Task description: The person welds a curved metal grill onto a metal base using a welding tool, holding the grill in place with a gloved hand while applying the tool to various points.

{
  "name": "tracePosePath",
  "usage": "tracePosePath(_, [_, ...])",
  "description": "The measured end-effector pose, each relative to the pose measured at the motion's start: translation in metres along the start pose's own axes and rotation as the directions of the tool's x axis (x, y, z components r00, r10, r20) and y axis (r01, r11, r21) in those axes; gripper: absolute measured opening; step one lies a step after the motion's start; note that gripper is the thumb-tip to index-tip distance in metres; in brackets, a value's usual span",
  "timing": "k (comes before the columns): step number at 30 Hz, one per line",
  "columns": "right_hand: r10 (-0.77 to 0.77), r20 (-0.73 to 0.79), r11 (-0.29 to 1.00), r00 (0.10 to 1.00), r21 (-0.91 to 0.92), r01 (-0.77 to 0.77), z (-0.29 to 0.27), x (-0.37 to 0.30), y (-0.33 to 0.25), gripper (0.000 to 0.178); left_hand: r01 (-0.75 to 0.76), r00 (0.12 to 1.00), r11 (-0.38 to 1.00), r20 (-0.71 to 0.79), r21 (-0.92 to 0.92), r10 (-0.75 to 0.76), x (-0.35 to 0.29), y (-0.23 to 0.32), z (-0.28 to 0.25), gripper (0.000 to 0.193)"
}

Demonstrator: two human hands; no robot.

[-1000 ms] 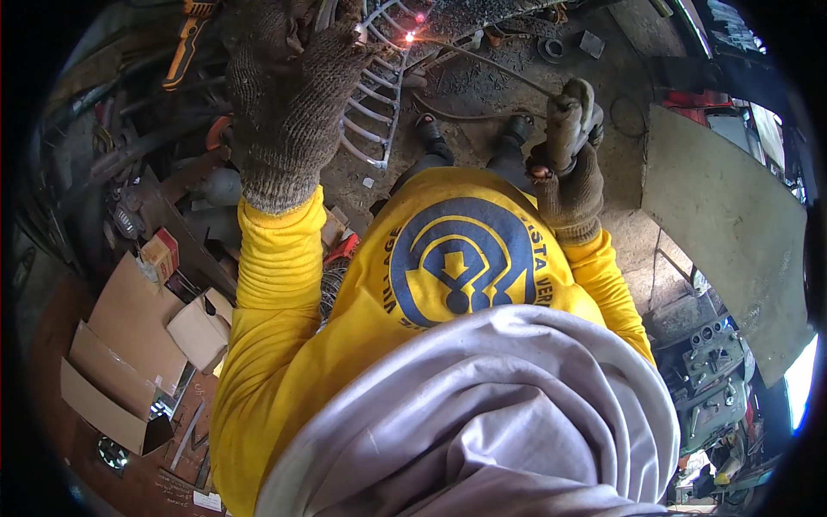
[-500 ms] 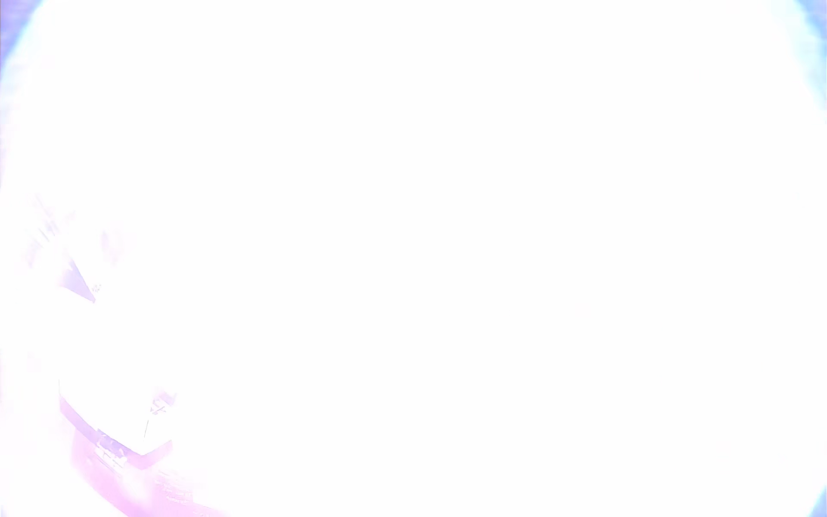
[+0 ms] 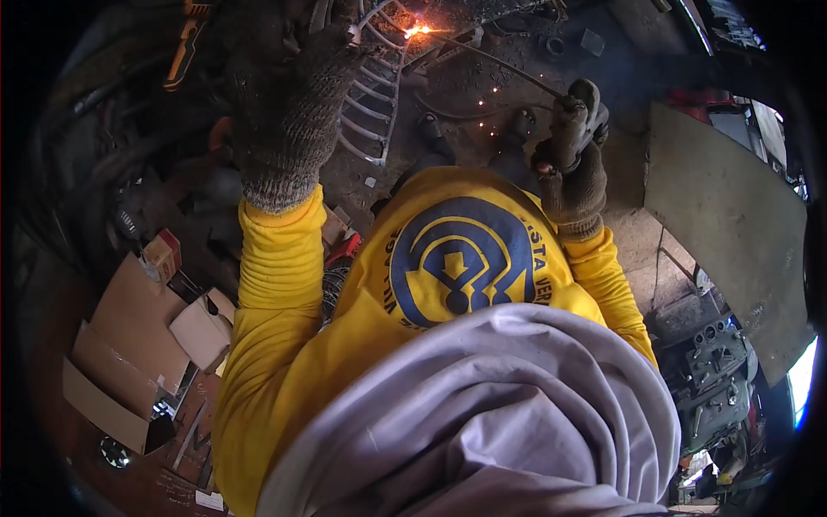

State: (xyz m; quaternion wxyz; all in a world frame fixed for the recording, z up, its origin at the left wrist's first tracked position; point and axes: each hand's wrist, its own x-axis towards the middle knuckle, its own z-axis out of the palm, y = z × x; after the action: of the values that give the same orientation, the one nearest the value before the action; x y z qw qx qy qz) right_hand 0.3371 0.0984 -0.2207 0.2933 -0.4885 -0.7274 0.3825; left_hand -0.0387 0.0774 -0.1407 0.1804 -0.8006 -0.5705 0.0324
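Note:
My right hand (image 3: pixel 573 138), in a dirty knitted glove, is closed around a welding electrode holder (image 3: pixel 594 121), mostly hidden by the glove. From it a thin welding rod (image 3: pixel 504 62) slants up and left to a glowing orange spot on a curved metal grille (image 3: pixel 369 110) with several pale crossbars. My left hand (image 3: pixel 297 108), gloved too, is at the grille's left side. Its fingertips close on the grille's upper part, left of the glow; the other fingers are lost in shadow. Small sparks fall below the rod.
A cable (image 3: pixel 465 114) runs across the dark floor near my feet. Opened cardboard boxes (image 3: pixel 129 332) lie at left, with an orange-and-black tool (image 3: pixel 185 47) at upper left. A large metal sheet (image 3: pixel 724 224) and a greasy machine part (image 3: pixel 719 370) stand at right.
The earlier view is almost wholly washed out in white, with faint pink and violet shapes at left. Now the scene shows clearly; hand movement between the two cannot be judged.

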Motion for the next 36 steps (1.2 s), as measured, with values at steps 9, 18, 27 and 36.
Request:
tracePosePath(9, [-0.03, 0.015, 0.975, 0.999, -0.22, 0.033, 0.007, 0.01, -0.015, 0.04, 0.278, 0.719, 0.129, 0.117, -0.952, -0.685, 0.016, 0.007, 0.001, 0.044])
tracePosePath(18, [0.102, 0.047, 0.912, 0.994, 0.395, -0.112, 0.011, 0.01, -0.017, 0.05, 0.234, 0.667, 0.181, 0.023, -0.955, -0.745, 0.021, -0.001, -0.006, 0.041])
tracePosePath(27, [0.049, 0.109, 0.928, 0.993, 0.362, -0.085, 0.01, 0.008, -0.006, 0.063, 0.206, 0.672, 0.195, -0.006, -0.959, -0.741, 0.026, -0.001, -0.005, 0.038])
tracePosePath(36, [-0.073, -0.096, 0.952, 0.993, 0.289, 0.098, 0.012, 0.007, -0.002, 0.069, 0.211, 0.728, 0.272, -0.035, -0.939, -0.685, 0.025, 0.001, -0.015, 0.037])
